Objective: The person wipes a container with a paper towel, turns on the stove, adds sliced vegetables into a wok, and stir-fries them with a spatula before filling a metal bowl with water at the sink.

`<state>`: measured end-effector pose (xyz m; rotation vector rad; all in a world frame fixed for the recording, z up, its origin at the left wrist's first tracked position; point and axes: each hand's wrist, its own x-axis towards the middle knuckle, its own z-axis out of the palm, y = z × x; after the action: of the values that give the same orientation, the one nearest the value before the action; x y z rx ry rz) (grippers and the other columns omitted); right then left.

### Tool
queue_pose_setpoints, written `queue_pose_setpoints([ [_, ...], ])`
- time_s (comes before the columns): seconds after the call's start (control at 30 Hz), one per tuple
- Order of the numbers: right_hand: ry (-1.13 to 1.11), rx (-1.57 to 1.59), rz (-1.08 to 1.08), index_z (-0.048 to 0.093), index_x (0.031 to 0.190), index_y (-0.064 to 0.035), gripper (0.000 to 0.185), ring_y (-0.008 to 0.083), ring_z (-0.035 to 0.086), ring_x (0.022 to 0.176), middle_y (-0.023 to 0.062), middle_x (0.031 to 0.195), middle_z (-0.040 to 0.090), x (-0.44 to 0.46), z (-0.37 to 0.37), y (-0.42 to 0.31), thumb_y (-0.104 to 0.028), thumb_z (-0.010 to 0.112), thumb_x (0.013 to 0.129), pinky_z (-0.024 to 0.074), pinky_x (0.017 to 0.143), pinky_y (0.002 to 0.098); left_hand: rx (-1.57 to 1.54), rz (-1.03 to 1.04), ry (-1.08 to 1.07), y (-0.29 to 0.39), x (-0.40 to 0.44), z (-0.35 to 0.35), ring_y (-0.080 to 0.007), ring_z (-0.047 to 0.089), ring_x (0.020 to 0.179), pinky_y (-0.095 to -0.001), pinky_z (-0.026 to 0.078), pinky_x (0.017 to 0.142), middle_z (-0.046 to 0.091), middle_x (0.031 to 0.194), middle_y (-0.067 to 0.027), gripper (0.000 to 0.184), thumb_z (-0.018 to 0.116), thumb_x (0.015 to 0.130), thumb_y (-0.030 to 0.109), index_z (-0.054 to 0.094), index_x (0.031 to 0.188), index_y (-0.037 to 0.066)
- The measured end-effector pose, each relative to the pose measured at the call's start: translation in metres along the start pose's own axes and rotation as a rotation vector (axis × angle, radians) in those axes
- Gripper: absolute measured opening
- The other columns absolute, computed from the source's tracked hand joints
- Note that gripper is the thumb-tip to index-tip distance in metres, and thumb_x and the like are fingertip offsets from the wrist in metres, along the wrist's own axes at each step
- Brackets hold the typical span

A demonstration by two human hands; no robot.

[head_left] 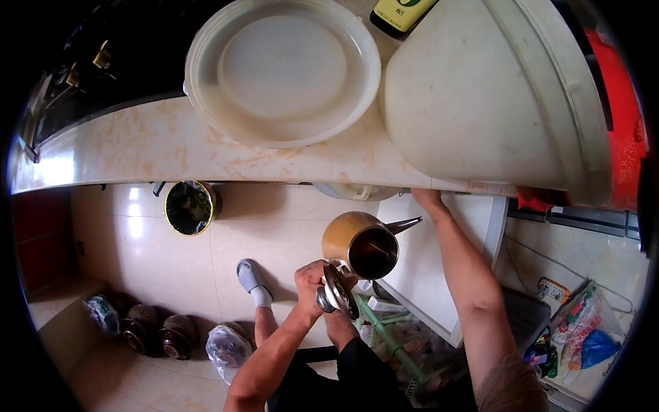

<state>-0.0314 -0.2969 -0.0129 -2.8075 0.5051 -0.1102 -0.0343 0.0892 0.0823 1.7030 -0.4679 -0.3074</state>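
My left hand (313, 285) is closed around the handle of a tan kettle (341, 235). The kettle's round mouth is uncovered, showing a dark inside, and its metal spout points right. A shiny metal lid (338, 291) stands tilted beside my left hand. My right hand (427, 198) reaches under the counter (268, 162), above a white panel (439, 257). The counter edge hides its fingers, so what they touch cannot be seen.
A large pale basin (199, 82) and white container (473, 96) stand on the counter. Below are a bin (213, 200) with green scraps, brown jars (180, 336), a green frame (388, 336), a power strip (553, 290) and plastic bags (596, 349).
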Motion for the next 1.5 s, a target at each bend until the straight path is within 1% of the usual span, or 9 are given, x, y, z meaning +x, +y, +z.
queue_pose_setpoints([
  [0.27,0.163,0.173,-0.015,0.063,0.11,0.0007,0.028,0.0387,0.054,0.114,0.0208,0.114,0.063,-0.011,0.019,-0.014,-0.004,0.06,0.083,0.0392,0.098,0.0471,0.06,-0.033,-0.063,0.004,-0.012,-0.019,-0.027,0.065,0.066,-0.0331,0.052,0.062,0.065,0.074,-0.0101,0.038,0.082,0.066,0.026,0.067,0.091,0.003],
  [0.67,0.075,0.082,0.137,0.063,0.114,-0.0017,0.035,0.0406,0.055,0.112,0.0201,0.114,0.064,-0.015,0.014,-0.029,-0.017,0.065,0.082,0.0423,0.095,0.0479,-0.091,-0.102,-0.093,-0.007,-0.035,-0.047,-0.0298,0.065,0.069,-0.034,0.052,0.066,0.063,0.074,-0.0103,0.033,0.07,0.058,0.023,0.061,0.083,0.002],
  [0.77,0.192,0.059,-0.01,0.064,0.112,-0.0013,0.035,0.0401,0.058,0.108,0.0194,0.11,0.065,-0.014,0.022,-0.017,-0.018,0.067,0.08,0.0442,0.093,0.0473,-0.124,-0.078,-0.045,-0.011,-0.04,-0.05,-0.0301,0.064,0.068,-0.0345,0.051,0.065,0.063,0.074,-0.0105,0.031,0.07,0.06,0.021,0.062,0.084,0.003],
  [0.87,0.078,0.059,0.197,0.063,0.113,-0.0016,0.038,0.0402,0.057,0.109,0.0199,0.113,0.064,-0.017,0.023,-0.014,-0.018,0.068,0.08,0.044,0.094,0.0473,-0.131,-0.204,0.034,0.003,-0.039,-0.054,-0.0295,0.063,0.066,-0.0343,0.049,0.063,0.063,0.073,-0.0113,0.029,0.069,0.063,0.022,0.063,0.085,0.003],
  [0.93,0.115,0.03,0.132,0.063,0.114,-0.0021,0.038,0.0395,0.056,0.111,0.0202,0.113,0.063,-0.017,0.02,-0.018,-0.02,0.069,0.081,0.0445,0.095,0.0459,-0.077,-0.217,0.014,0.004,-0.038,-0.06,-0.0266,0.061,0.063,-0.0318,0.046,0.06,0.061,0.07,-0.0125,0.038,0.064,0.08,0.038,0.063,0.083,0.0],
  [1.0,0.122,0.004,0.147,0.065,0.111,-0.0021,0.035,0.0373,0.059,0.109,0.0191,0.11,0.066,-0.021,0.015,-0.022,-0.022,0.068,0.083,0.0457,0.094,0.0429,-0.073,-0.164,0.118,0.002,-0.039,-0.057,-0.0149,0.051,0.061,-0.0291,0.04,0.056,0.054,0.065,-0.0055,0.052,0.055,0.089,0.048,0.06,0.075,-0.002],
  [1.2,0.173,-0.127,0.313,0.059,0.119,-0.0007,0.043,0.0382,0.057,0.107,0.0216,0.117,0.06,-0.048,-0.004,-0.021,-0.027,0.068,0.085,0.0461,0.093,0.0433,-0.084,-0.215,0.156,0.017,-0.044,-0.079,-0.0199,0.052,0.056,-0.0325,0.041,0.054,0.054,0.062,-0.0088,0.054,0.06,0.086,0.053,0.062,0.08,0.0],
  [1.3,0.252,0.268,0.392,0.051,0.125,-0.0008,0.045,0.0311,0.056,0.1,0.0186,0.117,0.053,-0.092,-0.026,-0.053,-0.016,0.067,0.086,0.0492,0.086,0.038,0.013,-0.186,0.308,0.025,-0.057,-0.09,-0.0169,0.049,0.055,-0.0326,0.039,0.052,0.05,0.058,-0.006,0.049,0.059,0.086,0.048,0.059,0.075,0.0],
  [1.5,-0.214,0.419,0.344,0.049,0.119,0.002,0.047,0.0364,0.054,0.104,0.0213,0.111,0.055,-0.211,-0.119,-0.148,-0.013,0.069,0.08,0.047,0.087,0.0429,-0.154,-0.304,0.683,0.079,-0.085,-0.173,-0.0115,0.048,0.051,-0.028,0.036,0.044,0.053,0.056,-0.0028,0.068,0.041,0.094,0.056,0.061,0.066,-0.002],
])
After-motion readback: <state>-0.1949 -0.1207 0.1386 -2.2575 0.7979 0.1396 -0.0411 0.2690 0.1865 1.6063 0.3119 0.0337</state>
